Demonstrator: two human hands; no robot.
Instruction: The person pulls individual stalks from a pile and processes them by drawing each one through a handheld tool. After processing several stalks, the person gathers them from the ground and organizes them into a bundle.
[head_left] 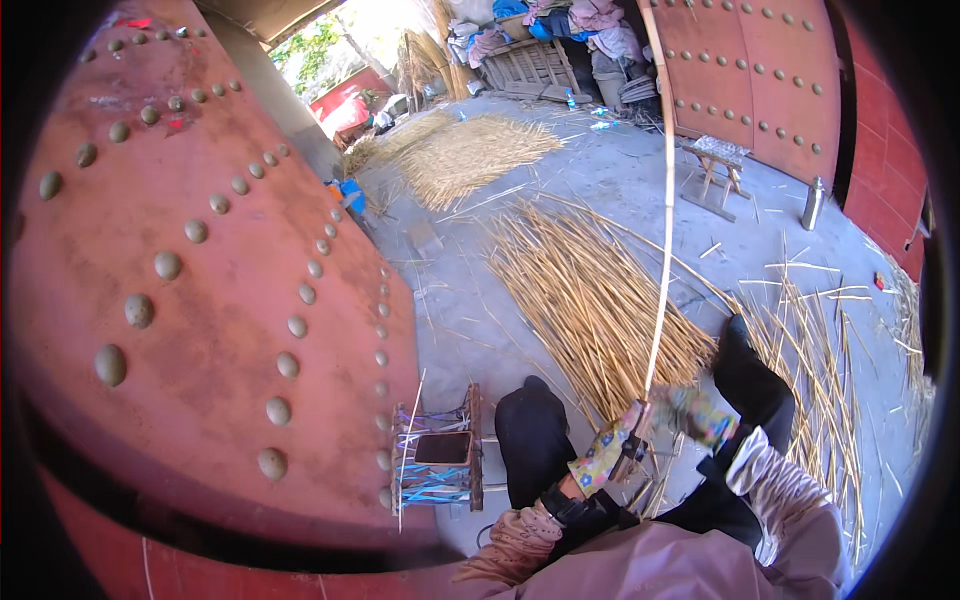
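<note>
My left hand [597, 462], in a flowered glove, is closed around a small brown wooden tool [632, 446] in front of my lap. A long pale reed stalk [668, 200] rises from the tool's upper end to the top of the picture. Just to the right is my right hand [708, 416], also gloved and smeared by motion, so its fingers and anything in them cannot be made out. Between my feet and beyond lies a thick bundle of straw-coloured reed stalks [590, 300] on the grey floor.
A low woven stool [440, 482] with a dark phone [443, 449] stands left of my leg. Studded red doors [230, 330] flank the place. More loose stalks [815, 370] lie at right, near a metal flask [813, 204] and a small folding stool [716, 165]. Farther off lies a woven reed mat [480, 155].
</note>
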